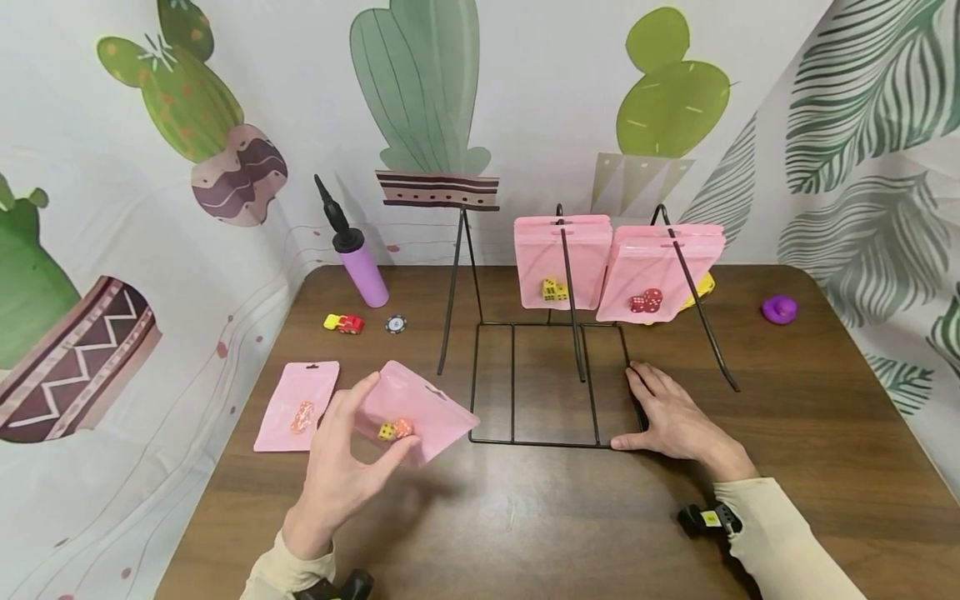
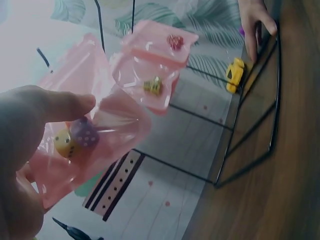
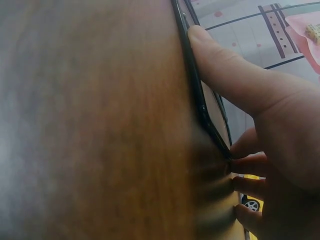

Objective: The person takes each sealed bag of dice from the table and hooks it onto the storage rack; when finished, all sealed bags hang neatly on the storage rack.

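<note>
My left hand (image 1: pixel 341 467) pinches a pink zip pouch (image 1: pixel 438 417) between thumb and fingers, raised and tilted left of a black wire display rack (image 1: pixel 540 444). Through its clear front show a yellow die and an orange one; the second looks purple in the left wrist view. On the rack's front right base corner rests my right hand (image 1: pixel 671 421), thumb along the front rod and spread fingers at the side rod. Pink pouches with yellow dice (image 1: pixel 536 258) hang from the middle hook, others with red dice (image 1: pixel 626 271) from the right hook. The left hook is bare.
Another pink pouch (image 1: pixel 281 408) with orange contents lies at the left. Behind it are a red and yellow toy car (image 1: pixel 345 323), a poker chip (image 1: pixel 396 323) and a purple hand pump (image 1: pixel 365 275). A yellow toy car (image 1: pixel 703 287) and purple duck (image 1: pixel 780 309) sit at the back right.
</note>
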`<state>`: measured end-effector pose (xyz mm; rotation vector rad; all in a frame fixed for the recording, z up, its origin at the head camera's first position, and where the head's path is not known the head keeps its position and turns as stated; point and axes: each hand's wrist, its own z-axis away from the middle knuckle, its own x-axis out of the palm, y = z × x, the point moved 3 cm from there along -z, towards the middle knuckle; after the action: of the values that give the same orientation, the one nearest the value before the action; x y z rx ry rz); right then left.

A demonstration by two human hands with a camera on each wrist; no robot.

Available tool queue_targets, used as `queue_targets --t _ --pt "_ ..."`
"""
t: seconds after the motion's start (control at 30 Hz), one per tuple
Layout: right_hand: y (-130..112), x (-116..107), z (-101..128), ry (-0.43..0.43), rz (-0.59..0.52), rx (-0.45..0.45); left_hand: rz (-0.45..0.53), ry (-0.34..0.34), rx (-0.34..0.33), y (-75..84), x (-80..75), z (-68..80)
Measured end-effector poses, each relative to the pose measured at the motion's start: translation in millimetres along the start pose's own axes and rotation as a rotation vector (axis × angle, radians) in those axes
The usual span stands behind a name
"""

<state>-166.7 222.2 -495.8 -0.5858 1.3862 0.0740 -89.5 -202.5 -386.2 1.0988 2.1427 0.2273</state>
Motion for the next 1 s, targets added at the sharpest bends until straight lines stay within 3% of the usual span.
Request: queue_targets --t 0.17,0.33,0.47,0.73,1.0 --pt "0.6 -1.1 0.5 -0.021 0.008 0.011 0.075 0.101 0.135 14.3 0.5 -7.1" --pt "1.8 -1.5 -0.3 -0.013 0.015 0.004 0.142 0.173 0.184 23.7 2.2 -17.9" --pt "2.3 0.3 -0.9 -0.014 0.006 0.006 0.218 0.195 0.162 25.0 5.7 -21.8" --pt "2.9 0.6 -0.9 -0.031 0.001 0.014 0.322 0.199 0.040 24.8 11.7 -20.1" --pt "1.8 -0.1 0.2 -0.019 0.008 0.003 0.176 0.172 -0.007 24.8 12.8 -18.2"
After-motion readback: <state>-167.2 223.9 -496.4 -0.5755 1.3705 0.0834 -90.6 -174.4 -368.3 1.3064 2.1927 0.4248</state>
